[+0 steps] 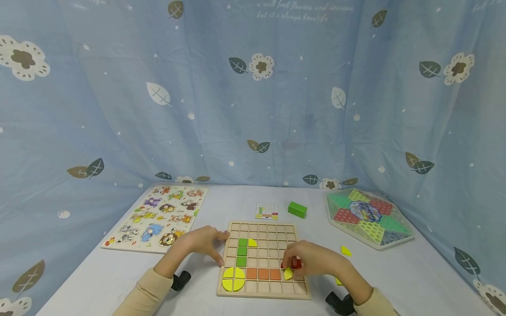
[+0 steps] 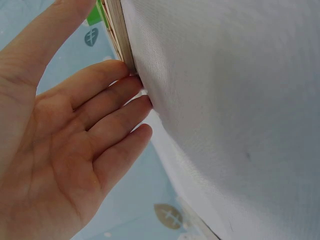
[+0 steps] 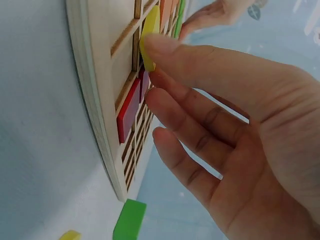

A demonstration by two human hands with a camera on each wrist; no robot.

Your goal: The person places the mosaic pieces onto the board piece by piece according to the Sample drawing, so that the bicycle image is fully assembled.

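A wooden grid board lies on the white table. My left hand touches its left edge with fingers fairly straight; the left wrist view shows the fingertips against the board's side. My right hand pinches a yellow curved-edge piece over the lower right cells, beside red pieces. Green squares form a column on the board, with a yellow quarter-circle at its upper right. Below sit yellow quarters forming a circle and a row of orange squares.
Behind the board are a small pattern card and a green block. An animal puzzle board lies left, a hexagonal game box right. A loose yellow piece lies right of the board. A patterned blue curtain hangs behind.
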